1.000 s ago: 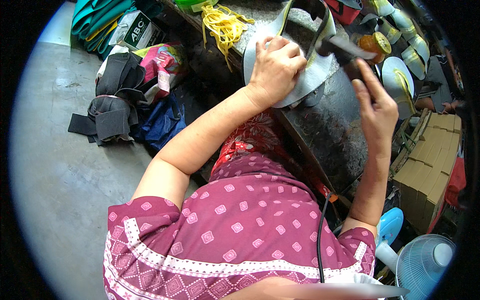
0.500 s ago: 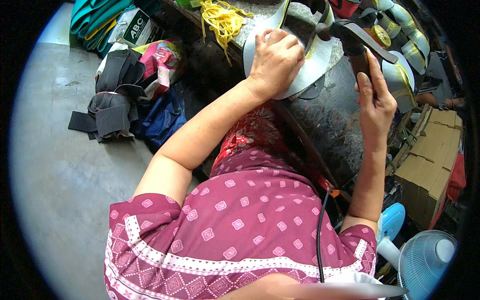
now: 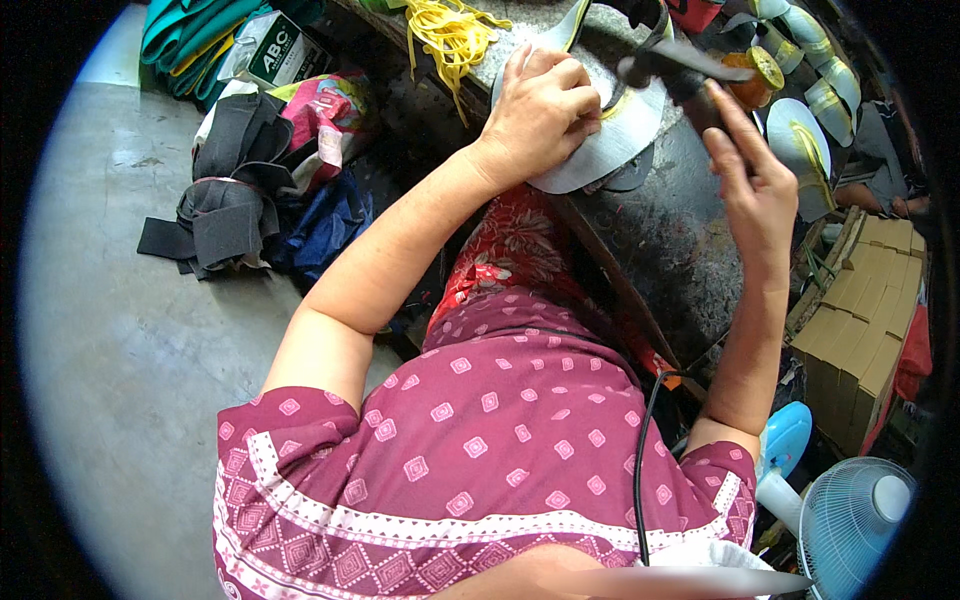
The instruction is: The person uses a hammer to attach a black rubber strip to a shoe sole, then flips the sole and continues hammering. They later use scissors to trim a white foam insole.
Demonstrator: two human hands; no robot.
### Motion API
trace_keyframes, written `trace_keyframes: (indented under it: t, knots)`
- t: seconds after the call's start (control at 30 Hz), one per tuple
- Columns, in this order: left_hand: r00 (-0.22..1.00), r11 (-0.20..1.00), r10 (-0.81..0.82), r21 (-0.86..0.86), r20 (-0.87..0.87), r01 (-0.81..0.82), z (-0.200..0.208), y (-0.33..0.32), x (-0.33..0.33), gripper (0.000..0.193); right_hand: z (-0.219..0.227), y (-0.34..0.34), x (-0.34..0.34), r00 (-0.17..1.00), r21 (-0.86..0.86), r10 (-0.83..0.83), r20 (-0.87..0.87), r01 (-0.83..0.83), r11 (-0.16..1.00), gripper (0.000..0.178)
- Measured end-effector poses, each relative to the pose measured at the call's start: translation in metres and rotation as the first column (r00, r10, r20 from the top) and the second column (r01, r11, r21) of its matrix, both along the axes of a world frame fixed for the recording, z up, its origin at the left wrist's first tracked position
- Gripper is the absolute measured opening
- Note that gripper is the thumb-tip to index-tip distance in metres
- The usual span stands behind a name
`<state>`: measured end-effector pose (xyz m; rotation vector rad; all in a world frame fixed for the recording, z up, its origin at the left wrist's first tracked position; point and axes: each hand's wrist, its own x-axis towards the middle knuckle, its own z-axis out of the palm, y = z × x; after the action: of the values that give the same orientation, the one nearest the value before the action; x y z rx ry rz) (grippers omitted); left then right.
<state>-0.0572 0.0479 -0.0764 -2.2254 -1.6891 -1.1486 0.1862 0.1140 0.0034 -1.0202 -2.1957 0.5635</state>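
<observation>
My left hand (image 3: 540, 115) presses down on a pale, curved shoe piece (image 3: 630, 135) with a yellow edge, which looks like part of a slipper. Its fingers are bent and drawn together, gripping the piece near its edge; the fingertips are partly hidden. A darker sole-shaped layer (image 3: 632, 175) peeks out below the piece. My right hand (image 3: 755, 195) is wrapped round the dark handle of a hammer (image 3: 690, 85), index finger stretched along it. The hammer's head is blurred and hangs above the right side of the pale piece. Both hands are over a dark, worn work surface (image 3: 670, 240).
Yellow straps (image 3: 450, 45) lie in a heap at the far left of the bench. An orange-yellow jar (image 3: 757, 80) and more pale shoe pieces (image 3: 800, 150) stand at the right. Cardboard boxes (image 3: 860, 320) and a fan (image 3: 860, 530) are at my right, dark foam strips (image 3: 225, 215) at my left.
The hammer in my right hand has swung up and to the left, its head now smeared by motion. My left hand has shifted slightly left on the pale piece.
</observation>
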Motion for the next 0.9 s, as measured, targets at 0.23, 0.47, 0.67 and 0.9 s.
trace_keyframes:
  t: [0.23, 0.47, 0.67, 0.9]
  knots:
    - [0.999, 0.999, 0.035, 0.020, 0.008, -0.035, -0.002, 0.000, 0.003, 0.014, -0.005, -0.012, -0.010, 0.968, 0.088, -0.003, 0.249, -0.020, 0.996, 0.035]
    - [0.998, 0.997, 0.063, 0.051, -0.010, -0.062, -0.006, -0.001, 0.005, 0.016, -0.004, -0.012, -0.007, 0.997, 0.037, 0.021, -0.079, -0.018, 0.999, 0.035]
    - [0.998, 0.996, 0.059, 0.063, 0.026, -0.061, -0.002, -0.004, 0.002, 0.023, -0.026, -0.023, -0.001, 0.965, 0.115, 0.008, 0.262, -0.040, 0.993, 0.038]
    - [0.999, 0.998, -0.038, 0.053, 0.008, 0.038, 0.000, -0.008, -0.012, 0.025, -0.013, -0.014, -0.001, 0.960, 0.017, 0.002, 0.279, -0.007, 1.000, 0.036]
